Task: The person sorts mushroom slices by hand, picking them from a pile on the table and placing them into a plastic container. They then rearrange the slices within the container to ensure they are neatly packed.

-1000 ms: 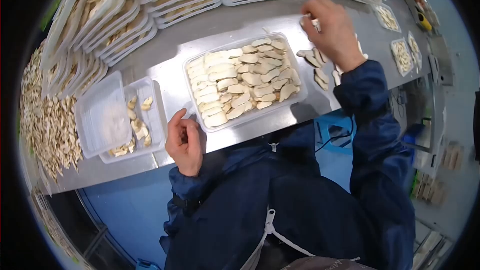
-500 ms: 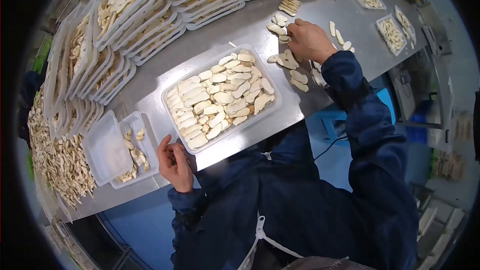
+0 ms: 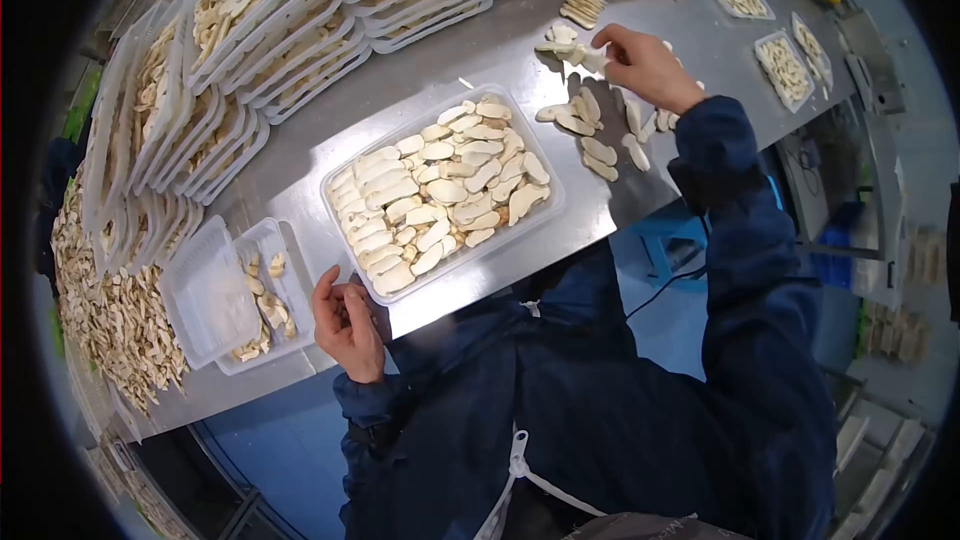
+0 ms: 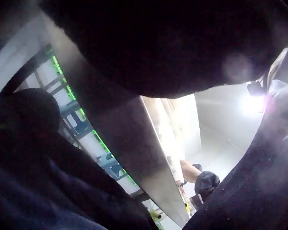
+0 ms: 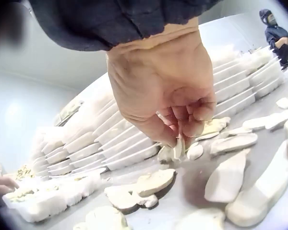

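In the head view the right hand (image 3: pixel 650 68) is over the loose mushroom slices (image 3: pixel 598 150) on the steel table. Its thumb and fingers pinch pale slices (image 5: pixel 177 149), seen closely in the right wrist view. To the left lies a clear tray (image 3: pixel 548 210) covered with overlapping slices, neat rows on its left side. The left hand (image 3: pixel 350 328) hangs with loosely curled fingers by the tray's near left corner and holds nothing. The left wrist view is mostly dark sleeve.
Stacked trays of slices (image 3: pixel 375 15) line the table's back edge. At the left are a slice heap (image 3: pixel 115 300) and two overlapping containers (image 3: pixel 205 295). Small filled trays (image 3: pixel 783 70) stand at the far right. Another person (image 5: pixel 278 38) stands in the background.
The right hand first came down among the loose slices, then lifted slightly up and right with slices pinched. The head view has shifted. The left hand stays by the tray's corner.
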